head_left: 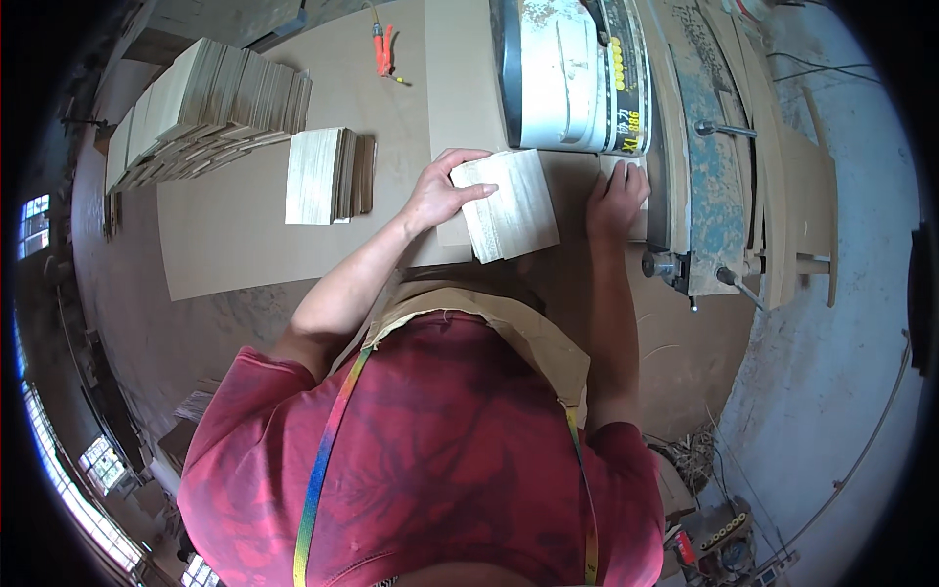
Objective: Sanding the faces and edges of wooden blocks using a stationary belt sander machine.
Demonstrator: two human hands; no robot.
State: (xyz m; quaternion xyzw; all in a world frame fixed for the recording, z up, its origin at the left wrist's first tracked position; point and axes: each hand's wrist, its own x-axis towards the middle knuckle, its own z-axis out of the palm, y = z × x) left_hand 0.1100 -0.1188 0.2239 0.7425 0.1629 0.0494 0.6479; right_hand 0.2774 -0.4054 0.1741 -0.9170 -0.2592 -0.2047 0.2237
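My left hand [438, 193] grips a squarish stack of thin, pale wooden boards [523, 207], thumb across the top and fingers along the far side. The stack is slightly tilted and its near edges are uneven. My right hand [618, 198] is at the near edge of a white and black machine housing [562, 83], fingers curled and pressed down. A light flat surface shows around these fingers. Whatever they hold is mostly hidden beneath the hand.
On the brown sheet-covered table [235, 249] stand a small stack of boards [315, 178] and a long row of boards [215, 93]. A red air blow gun [382, 51] lies behind them. Worn blue machine parts [719, 186] with levers line the right.
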